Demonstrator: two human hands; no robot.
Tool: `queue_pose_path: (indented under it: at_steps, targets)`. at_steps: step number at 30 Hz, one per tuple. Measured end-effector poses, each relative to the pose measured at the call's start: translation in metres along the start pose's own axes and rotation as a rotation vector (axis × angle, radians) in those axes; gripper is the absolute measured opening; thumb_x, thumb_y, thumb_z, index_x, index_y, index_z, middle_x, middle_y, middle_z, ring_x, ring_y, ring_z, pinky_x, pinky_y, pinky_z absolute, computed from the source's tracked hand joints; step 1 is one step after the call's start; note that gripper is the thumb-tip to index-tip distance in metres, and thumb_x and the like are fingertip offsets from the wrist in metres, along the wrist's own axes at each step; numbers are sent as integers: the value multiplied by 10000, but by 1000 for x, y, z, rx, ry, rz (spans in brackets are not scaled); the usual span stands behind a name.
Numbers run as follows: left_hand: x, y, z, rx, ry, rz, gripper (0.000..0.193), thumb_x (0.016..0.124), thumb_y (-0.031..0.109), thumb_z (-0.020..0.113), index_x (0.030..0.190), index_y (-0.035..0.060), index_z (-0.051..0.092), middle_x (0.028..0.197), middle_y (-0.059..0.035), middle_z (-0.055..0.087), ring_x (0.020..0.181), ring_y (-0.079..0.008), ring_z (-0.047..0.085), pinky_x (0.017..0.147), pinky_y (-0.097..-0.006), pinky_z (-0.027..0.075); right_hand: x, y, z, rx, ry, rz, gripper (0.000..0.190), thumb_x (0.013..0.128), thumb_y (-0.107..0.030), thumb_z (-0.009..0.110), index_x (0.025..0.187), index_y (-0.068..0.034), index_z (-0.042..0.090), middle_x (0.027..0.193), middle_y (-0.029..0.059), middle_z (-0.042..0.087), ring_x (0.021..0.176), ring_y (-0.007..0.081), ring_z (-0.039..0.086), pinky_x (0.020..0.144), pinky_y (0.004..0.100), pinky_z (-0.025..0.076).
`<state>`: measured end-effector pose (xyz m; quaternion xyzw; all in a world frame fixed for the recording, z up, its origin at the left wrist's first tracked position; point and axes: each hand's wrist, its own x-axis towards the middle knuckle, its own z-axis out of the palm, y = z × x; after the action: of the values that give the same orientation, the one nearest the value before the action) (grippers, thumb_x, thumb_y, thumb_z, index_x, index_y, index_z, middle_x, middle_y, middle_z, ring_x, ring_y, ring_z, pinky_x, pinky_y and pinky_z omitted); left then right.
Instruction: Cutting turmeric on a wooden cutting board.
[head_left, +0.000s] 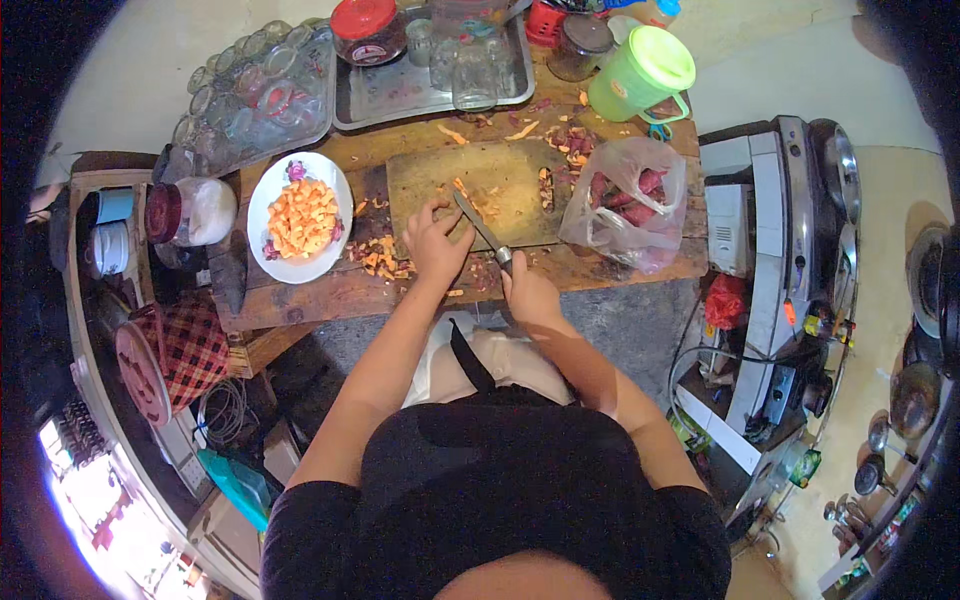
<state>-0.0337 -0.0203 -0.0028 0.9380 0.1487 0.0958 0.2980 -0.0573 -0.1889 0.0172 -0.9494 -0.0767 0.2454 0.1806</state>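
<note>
My right hand (531, 292) is closed around the dark handle of a kitchen knife (480, 225), whose blade lies over a worn wooden cutting board (431, 161). My left hand (439, 244) rests at the board's front left, its fingertips beside the blade tip; whether they pinch a piece is unclear. A thin orange strip (460, 184) lies by the tip. Left of the board, a white floral plate (300, 274) holds diced orange flesh (302, 219), perhaps sweet potato. Red-skinned roots (637, 202) sit in a clear plastic bag (664, 240) at the board's right.
Peelings (379, 257) are scattered on the wooden table (315, 300). Behind the board stand a metal tray (390, 101) with glassware, another tray of upturned glasses (262, 97), a red-lidded jar (367, 34) and a green pitcher (634, 75). A white-filled jar (202, 212) is left of the plate.
</note>
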Motion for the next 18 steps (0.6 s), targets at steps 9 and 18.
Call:
queue_pose_path:
  at_steps: [9,18]
  targets:
    - [-1,-1,2,-20,-18,-19,285,703,294,700,930,127,741,1114,-8,561,1020,-251,465,927,-400,312,-2,-12,2,28,38,-9,305,923,-295,492,1055,-37,397,648,226,604,607,417,608,541,521,467]
    - [3,-6,-4,73,-23,87,345,722,290,690,1034,142,687,1261,-39,501,1102,-281,468,894,-437,342,-9,-5,6,-7,5,19,463,915,-313,505,1228,5,382,693,225,623,640,402,630,543,498,490]
